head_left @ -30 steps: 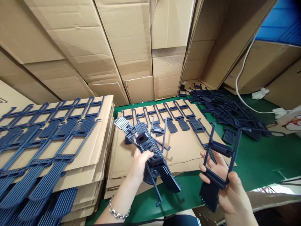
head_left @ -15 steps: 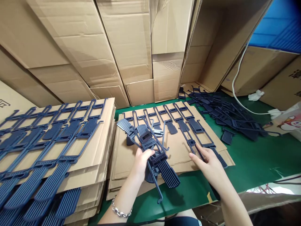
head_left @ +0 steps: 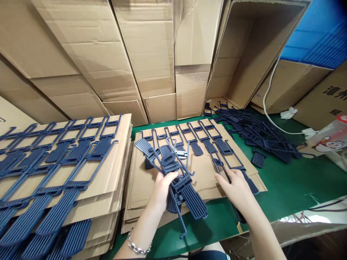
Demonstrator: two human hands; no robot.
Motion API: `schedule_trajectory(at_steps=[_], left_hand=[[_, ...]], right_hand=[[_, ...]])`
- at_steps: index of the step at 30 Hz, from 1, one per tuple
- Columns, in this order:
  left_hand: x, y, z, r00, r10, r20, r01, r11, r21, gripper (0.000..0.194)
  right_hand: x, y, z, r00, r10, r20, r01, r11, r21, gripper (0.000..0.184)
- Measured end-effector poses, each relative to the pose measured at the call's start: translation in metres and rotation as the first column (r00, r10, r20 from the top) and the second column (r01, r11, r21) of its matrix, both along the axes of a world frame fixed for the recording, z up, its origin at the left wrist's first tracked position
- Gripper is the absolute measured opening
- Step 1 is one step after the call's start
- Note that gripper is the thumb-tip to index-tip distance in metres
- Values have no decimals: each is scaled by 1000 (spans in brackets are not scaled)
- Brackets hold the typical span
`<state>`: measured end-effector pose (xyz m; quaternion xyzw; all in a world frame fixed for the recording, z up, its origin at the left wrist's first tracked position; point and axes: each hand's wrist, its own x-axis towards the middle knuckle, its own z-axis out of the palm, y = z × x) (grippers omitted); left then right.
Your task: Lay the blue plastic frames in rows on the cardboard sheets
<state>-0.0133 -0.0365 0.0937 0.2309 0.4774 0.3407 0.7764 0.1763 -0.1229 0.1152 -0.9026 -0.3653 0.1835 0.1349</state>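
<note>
Green-topped workbench (head_left: 287, 184) backed by stacked cardboard cartons (head_left: 146, 54). On it lies a cardboard sheet (head_left: 138, 184) bearing rows of navy ribbed plastic frames (head_left: 211, 141). Over the sheet's near edge, the left hand (head_left: 162, 189) clenches a bundle of frames (head_left: 184, 187); the open right hand (head_left: 238, 191) touches a single frame (head_left: 248, 182) at the sheet's right.
</note>
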Motion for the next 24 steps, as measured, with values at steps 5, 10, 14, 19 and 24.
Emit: schedule_trajectory(at_steps=[5, 10, 14, 19, 24], left_hand=[[0, -1, 6, 1000, -8, 29, 9, 999, -31, 43], [0, 0, 8, 1000, 2, 3, -2, 999, -54, 41], [0, 0, 9, 1000, -4, 16, 5, 997, -72, 42], [1, 0, 12, 999, -14, 39, 16, 999, -47, 44], [0, -2, 13, 997, -25, 71, 27, 999, -34, 44]], right_hand=[[-1, 8, 1, 1000, -31, -3, 31, 999, -23, 66], [0, 13, 2, 999, -31, 10, 32, 999, -43, 64], [-1, 14, 3, 1000, -15, 26, 17, 997, -77, 64], [0, 12, 0, 998, 15, 59, -9, 995, -99, 66], [-1, 12, 5, 987, 89, 133, -70, 988, -138, 65]])
